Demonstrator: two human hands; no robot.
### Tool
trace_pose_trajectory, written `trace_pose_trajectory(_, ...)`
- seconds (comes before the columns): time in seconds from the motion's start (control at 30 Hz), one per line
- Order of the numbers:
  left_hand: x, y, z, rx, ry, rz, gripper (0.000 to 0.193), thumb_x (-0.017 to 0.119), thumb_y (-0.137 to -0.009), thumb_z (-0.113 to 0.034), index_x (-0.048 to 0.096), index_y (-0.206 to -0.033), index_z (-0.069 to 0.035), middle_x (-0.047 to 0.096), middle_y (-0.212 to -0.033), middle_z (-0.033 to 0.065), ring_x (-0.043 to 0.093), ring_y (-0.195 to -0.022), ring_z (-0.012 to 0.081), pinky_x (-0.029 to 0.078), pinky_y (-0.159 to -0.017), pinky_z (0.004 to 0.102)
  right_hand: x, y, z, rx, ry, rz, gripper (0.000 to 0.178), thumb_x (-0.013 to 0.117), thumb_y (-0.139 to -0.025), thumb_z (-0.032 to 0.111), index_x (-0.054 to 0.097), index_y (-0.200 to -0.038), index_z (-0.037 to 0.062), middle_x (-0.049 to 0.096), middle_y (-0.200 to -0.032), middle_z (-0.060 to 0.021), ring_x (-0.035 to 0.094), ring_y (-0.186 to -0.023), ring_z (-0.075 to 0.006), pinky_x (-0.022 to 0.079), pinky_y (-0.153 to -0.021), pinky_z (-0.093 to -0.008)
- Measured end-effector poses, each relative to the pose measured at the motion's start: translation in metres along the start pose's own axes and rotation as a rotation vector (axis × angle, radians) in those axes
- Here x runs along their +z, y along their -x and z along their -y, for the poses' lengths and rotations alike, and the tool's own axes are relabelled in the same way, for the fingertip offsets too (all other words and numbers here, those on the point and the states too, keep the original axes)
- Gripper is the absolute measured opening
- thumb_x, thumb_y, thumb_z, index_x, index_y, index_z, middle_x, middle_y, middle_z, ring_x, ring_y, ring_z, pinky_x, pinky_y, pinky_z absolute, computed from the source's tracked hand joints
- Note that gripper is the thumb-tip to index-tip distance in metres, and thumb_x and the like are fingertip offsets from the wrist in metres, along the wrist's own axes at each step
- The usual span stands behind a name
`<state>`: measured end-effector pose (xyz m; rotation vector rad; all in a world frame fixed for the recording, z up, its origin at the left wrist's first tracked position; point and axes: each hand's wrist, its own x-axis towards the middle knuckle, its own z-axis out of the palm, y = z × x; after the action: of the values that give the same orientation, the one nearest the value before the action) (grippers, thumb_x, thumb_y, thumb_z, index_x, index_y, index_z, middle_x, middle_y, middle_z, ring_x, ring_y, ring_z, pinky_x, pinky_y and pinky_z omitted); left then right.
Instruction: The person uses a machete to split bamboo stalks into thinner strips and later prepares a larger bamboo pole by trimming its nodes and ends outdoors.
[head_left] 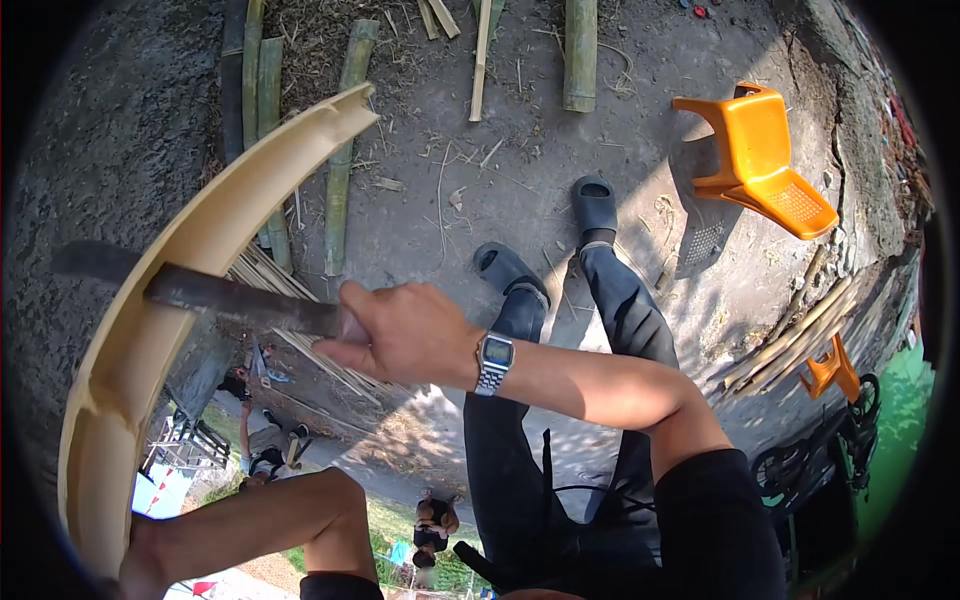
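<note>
Left: person's left hand (145, 568) is at the lower end of a pale tan, curved bamboo half (133, 350); its fingers fall into the dark rim, so I cannot tell how tightly they close. The bamboo half lies hollow side showing, from that hand up to the upper left; its lower end is cut off.

A dark, flat metal blade (245, 300) crosses the hollow, tip past the left edge, partly hidden there; cannot tell whether it bites in.

Green, round bamboo poles (343, 180) lie behind on the grey, packed-earth ground (410, 200), with scattered straw. Below them, a seated person (268, 440), details hard to make out.

Right hand (405, 330) is closed around the blade's brown handle (350, 327), mostly covered by the fingers. On that wrist, a silver metal watch (495, 362); digits too small to read.

Centre: two dark rubber clogs (594, 205) in patchy sun.

Right: orange plastic chair (765, 150), on its side; tan bamboo strips (790, 335); dark bicycle (820, 445), partly lost in shadow; green surface (908, 415) at the rim.
</note>
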<state>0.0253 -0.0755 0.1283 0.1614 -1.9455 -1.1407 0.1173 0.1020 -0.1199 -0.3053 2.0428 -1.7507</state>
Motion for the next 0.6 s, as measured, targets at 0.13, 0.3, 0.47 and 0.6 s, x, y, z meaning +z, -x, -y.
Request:
trace_pose_trajectory(0.13, 0.056, 0.201, 0.232, -0.225, 0.051, 0.149, 0.085, 0.032, -0.104, -0.066, 0.010, -0.164, -0.009, 0.021, -0.167, 0.0158, 0.029, -0.151, 0.0322, 0.022, -0.125, 0.0510, -0.027, -0.004, -0.237, 0.470, 0.329, -0.018, 0.059, 0.054, -0.097, 0.061, 0.070, -0.086, 0.0046, 0.072, -0.078, -0.0207, 0.071, -0.079, -0.0411, 0.056, -0.071, -0.0515)
trace_pose_trajectory(0.3, 0.014, 0.190, 0.219, -0.845, 0.556, -0.149, 0.102, 0.042, -0.085, -0.087, 0.042, -0.154, -0.012, 0.046, -0.156, 0.0137, 0.045, -0.141, 0.0346, 0.028, -0.121, 0.0572, -0.016, 0.020, -0.232, 0.519, 0.292, 0.121, 0.060, 0.054, -0.096, 0.062, 0.069, -0.087, 0.0054, 0.070, -0.080, -0.0224, 0.069, -0.083, -0.0436, 0.054, -0.075, -0.0517)
trace_pose_trajectory(0.47, -0.001, 0.164, 0.277, -0.810, 0.831, 0.109, 0.069, 0.040, -0.093, -0.070, 0.071, -0.109, -0.011, 0.071, -0.102, 0.0051, 0.065, -0.106, 0.0260, 0.046, -0.106, 0.0481, -0.037, 0.011, -0.236, 0.553, 0.223, 0.120, 0.060, 0.055, -0.096, 0.061, 0.069, -0.085, 0.0033, 0.067, -0.074, -0.0220, 0.067, -0.080, -0.0441, 0.052, -0.073, -0.0502)
trace_pose_trajectory(0.6, 0.029, 0.154, 0.293, -0.702, 1.002, 0.262, 0.063, 0.036, -0.095, -0.065, 0.064, -0.088, -0.009, 0.057, -0.075, 0.0029, 0.058, -0.075, 0.0188, 0.051, -0.080, 0.0352, -0.018, 0.004, -0.225, 0.626, 0.194, 0.074, 0.063, 0.054, -0.097, 0.061, 0.068, -0.081, 0.0011, 0.068, -0.076, -0.0242, 0.067, -0.080, -0.0457, 0.051, -0.073, -0.0500)
